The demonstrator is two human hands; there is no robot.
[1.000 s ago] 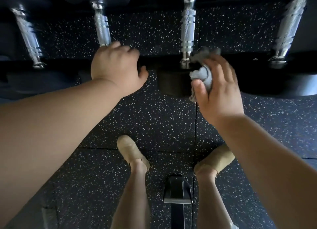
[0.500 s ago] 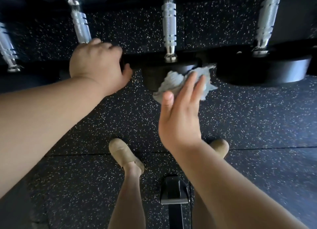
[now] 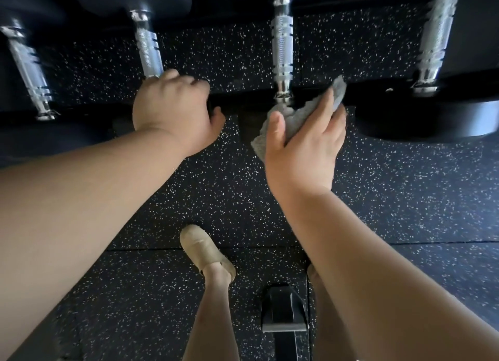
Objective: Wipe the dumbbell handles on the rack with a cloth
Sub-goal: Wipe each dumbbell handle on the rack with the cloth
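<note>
Several chrome dumbbell handles stand in a row on the black rack (image 3: pixel 310 94). My left hand (image 3: pixel 172 112) is closed over the near end of the second handle (image 3: pixel 148 51), on the black dumbbell head there. My right hand (image 3: pixel 305 142) holds a crumpled grey cloth (image 3: pixel 299 117) against the near black head below the third handle (image 3: pixel 282 50); the cloth touches that handle's lower end. Fingers are spread flat over the cloth, thumb on its left. A handle at far left (image 3: pixel 27 69) and another at far right (image 3: pixel 434 39) are untouched.
A large black dumbbell head (image 3: pixel 432 120) sits right of my right hand. Speckled black rubber floor (image 3: pixel 405 193) lies below. My beige shoe (image 3: pixel 205 250) and a black equipment foot (image 3: pixel 282 310) are near the bottom centre.
My right hand dropped off the third handle's base with the cloth, then rose back so the cloth is at that handle's lower end again. The left hand has kept its grip.
</note>
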